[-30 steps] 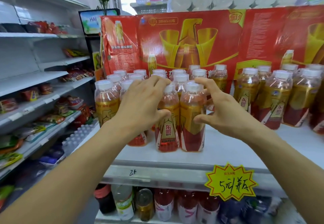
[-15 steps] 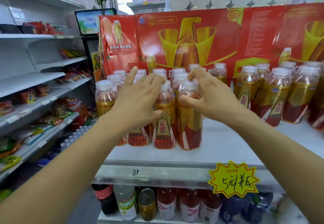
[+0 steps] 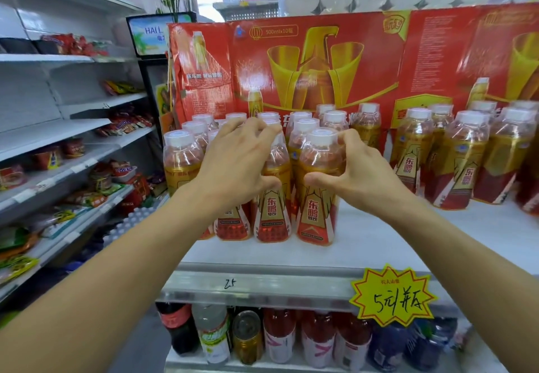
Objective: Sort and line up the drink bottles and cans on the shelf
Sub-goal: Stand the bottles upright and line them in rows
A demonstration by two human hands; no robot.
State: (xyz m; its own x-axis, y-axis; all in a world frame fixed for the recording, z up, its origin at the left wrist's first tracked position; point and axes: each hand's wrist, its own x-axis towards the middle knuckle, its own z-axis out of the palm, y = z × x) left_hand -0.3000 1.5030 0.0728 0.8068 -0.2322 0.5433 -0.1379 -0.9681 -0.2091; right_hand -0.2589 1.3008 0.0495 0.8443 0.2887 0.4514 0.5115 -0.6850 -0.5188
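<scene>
Both hands clasp front bottles in the left cluster on the shelf (image 3: 364, 244): the left hand (image 3: 233, 174) wraps one bottle (image 3: 272, 197), the right hand (image 3: 361, 180) its neighbour (image 3: 318, 191), and a hard squeeze or shove could likely topple the packed rows behind.

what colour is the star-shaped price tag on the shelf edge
Yellow with a red border and dark handwriting; the price tag shows best in the head view.

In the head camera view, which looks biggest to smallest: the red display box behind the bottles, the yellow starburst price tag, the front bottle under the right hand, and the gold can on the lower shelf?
1. Red display box, by far.
2. Front bottle.
3. Yellow price tag, close to the bottle in area and nearer the camera, so unsure.
4. Gold can, partly hidden by the shelf edge.
</scene>
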